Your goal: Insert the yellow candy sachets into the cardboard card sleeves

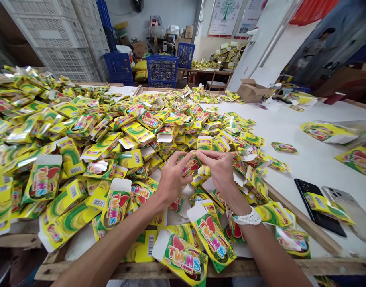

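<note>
Grip was closed at the fingertips: the left hand [172,179] and right hand [217,171] pinched a small printed carton [190,166] between them, just above a heap of yellow Twins cartons [111,159] spread across the worktop [314,167]. Blue crates [162,71] stood beyond the worktop, and a black phone [320,221] lay to the right with a carton over it.
</note>
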Available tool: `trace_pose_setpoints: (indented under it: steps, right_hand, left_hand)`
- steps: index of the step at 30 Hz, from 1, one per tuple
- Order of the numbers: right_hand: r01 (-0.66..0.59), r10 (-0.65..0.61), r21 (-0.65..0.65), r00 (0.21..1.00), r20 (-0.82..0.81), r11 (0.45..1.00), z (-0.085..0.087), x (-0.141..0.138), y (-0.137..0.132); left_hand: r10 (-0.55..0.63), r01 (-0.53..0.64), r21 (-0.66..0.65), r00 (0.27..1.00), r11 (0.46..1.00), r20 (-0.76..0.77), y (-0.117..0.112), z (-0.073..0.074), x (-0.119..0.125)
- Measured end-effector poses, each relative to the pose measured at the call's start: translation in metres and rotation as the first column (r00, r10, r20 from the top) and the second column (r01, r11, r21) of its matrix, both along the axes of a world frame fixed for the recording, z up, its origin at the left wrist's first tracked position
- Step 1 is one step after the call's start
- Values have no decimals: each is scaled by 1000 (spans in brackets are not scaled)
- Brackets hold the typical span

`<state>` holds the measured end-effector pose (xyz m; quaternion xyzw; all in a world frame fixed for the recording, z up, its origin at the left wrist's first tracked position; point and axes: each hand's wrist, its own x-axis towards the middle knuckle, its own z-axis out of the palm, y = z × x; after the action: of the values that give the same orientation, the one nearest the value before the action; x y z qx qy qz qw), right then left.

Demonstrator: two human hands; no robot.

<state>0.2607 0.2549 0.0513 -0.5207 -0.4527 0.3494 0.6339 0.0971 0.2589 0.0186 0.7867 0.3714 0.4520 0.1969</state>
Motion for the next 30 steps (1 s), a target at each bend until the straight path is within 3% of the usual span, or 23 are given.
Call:
trace_pose_setpoints:
  steps: [4, 8, 11, 21, 26, 30]
  right_hand:
    - [-13, 13, 0, 999, -52, 1000, 0, 5, 4]
    - [22, -22, 82, 1000, -2, 996, -2, 7, 6]
    - [-42, 37, 97, 998, 55, 994, -2, 9, 6]
    - [-148, 143, -50, 985, -91, 988, -7, -2, 3]
    - [-274, 274, 5, 962, -6, 962, -7, -13, -3]
    - [-295, 293, 1, 950, 106, 956, -8, -14, -2]
  left_hand:
    - [-51, 52, 2, 991, 999, 126, 2, 3, 0]
    - [-82, 82, 11, 982, 997, 172, 5, 4, -1]
    - [-79, 77, 19, 982, 997, 171, 6, 3, -1]
    - [60, -58, -18, 986, 998, 153, 5, 4, -1]
    - [174, -169, -41, 967, 985, 186, 5, 1, -3]
    - [192, -189, -33, 964, 981, 184, 7, -2, -4]
